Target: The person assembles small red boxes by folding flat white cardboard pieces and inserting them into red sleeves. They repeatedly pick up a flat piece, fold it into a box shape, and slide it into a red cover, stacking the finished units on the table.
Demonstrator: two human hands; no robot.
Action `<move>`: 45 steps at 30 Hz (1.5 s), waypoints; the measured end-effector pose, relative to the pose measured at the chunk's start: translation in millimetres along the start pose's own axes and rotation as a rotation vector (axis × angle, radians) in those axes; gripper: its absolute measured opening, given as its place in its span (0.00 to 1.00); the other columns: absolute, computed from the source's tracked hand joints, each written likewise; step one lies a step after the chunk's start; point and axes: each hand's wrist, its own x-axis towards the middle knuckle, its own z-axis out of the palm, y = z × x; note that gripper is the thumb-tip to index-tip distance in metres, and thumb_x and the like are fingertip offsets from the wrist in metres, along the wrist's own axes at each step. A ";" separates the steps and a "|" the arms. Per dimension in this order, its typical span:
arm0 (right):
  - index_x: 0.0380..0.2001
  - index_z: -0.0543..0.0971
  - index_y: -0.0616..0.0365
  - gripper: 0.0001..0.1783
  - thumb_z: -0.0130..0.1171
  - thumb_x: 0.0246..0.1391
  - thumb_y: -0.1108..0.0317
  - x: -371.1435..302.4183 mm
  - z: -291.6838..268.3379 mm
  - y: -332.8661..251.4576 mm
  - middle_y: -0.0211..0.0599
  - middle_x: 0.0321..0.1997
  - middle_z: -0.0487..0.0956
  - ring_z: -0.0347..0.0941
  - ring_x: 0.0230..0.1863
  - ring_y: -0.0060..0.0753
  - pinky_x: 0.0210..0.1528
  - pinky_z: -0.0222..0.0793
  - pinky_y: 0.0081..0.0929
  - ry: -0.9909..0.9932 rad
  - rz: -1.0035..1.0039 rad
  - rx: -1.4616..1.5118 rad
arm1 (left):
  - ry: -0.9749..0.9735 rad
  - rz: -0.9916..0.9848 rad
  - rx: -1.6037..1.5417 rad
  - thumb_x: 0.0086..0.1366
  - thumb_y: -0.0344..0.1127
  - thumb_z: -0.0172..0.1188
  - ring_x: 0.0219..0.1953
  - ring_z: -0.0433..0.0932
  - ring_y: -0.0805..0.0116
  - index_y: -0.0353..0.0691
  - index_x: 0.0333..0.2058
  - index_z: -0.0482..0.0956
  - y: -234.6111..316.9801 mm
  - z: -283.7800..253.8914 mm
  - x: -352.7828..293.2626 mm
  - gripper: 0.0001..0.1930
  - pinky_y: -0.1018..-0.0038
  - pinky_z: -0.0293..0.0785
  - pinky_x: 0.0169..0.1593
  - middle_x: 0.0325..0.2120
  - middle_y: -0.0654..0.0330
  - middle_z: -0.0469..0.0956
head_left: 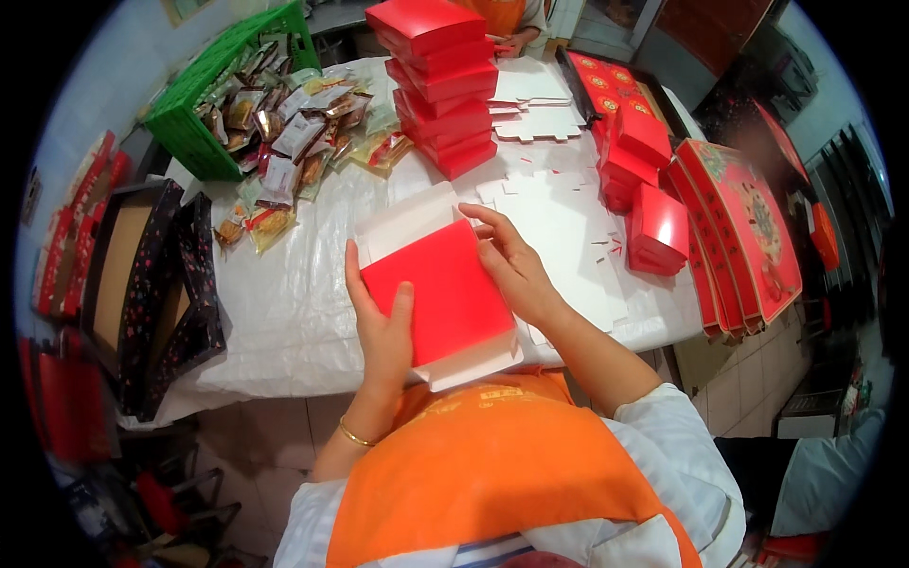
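Note:
Between my hands is a red folding carton (pixel 440 289), with pale inner flaps standing out at its far and near ends. My left hand (pixel 379 322) grips its left side, thumb laid over the red face. At the right edge, my right hand (pixel 511 270) holds the carton near its far corner, thumb and fingers bent against it. Beyond it rises a tall stack of red boxes (pixel 440 90). White flat carton blanks (pixel 559 246) lie to the right on the table.
A green crate (pixel 199 109) lies tipped at the far left, spilling wrapped snacks (pixel 298 133) onto the white-covered table (pixel 275 331). Small red boxes (pixel 658 227) and large decorated gift boxes (pixel 743 232) stand right. Dark floral boxes (pixel 142 293) stand left. Across the table shows a co-worker's hand (pixel 516 41).

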 end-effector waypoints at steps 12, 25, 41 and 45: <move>0.57 0.72 0.57 0.20 0.50 0.63 0.68 -17.8 0.2 -18.4 0.37 0.45 0.76 0.73 0.40 0.27 0.47 0.72 0.28 0.013 -0.076 -0.070 | 0.028 0.031 -0.174 0.79 0.45 0.43 0.58 0.65 0.69 0.40 0.61 0.62 -7.0 -0.3 -19.6 0.20 0.70 0.63 0.62 0.57 0.58 0.65; 0.43 0.75 0.61 0.11 0.54 0.59 0.69 -33.2 -7.5 -40.2 0.37 0.38 0.75 0.72 0.37 0.29 0.42 0.71 0.23 -0.100 -0.194 -0.206 | -0.086 -0.025 -0.292 0.78 0.60 0.26 0.35 0.67 0.74 0.41 0.32 0.68 -8.2 -15.9 -28.0 0.31 0.76 0.65 0.45 0.30 0.66 0.67; 0.30 0.72 0.66 0.09 0.50 0.63 0.71 -30.9 -15.5 -27.4 0.42 0.32 0.71 0.68 0.33 0.40 0.40 0.67 0.31 0.023 -0.228 -0.323 | -0.026 -0.005 -0.050 0.80 0.45 0.41 0.29 0.60 0.81 0.39 0.26 0.67 1.5 -8.3 -23.2 0.22 0.80 0.59 0.35 0.28 0.69 0.65; 0.32 0.72 0.66 0.08 0.49 0.63 0.71 -30.5 -16.8 -28.5 0.45 0.33 0.70 0.69 0.34 0.44 0.42 0.68 0.33 0.004 -0.228 -0.374 | -0.003 -0.004 0.028 0.80 0.43 0.42 0.29 0.60 0.82 0.39 0.27 0.68 -2.5 -10.0 -22.5 0.21 0.81 0.59 0.35 0.28 0.70 0.65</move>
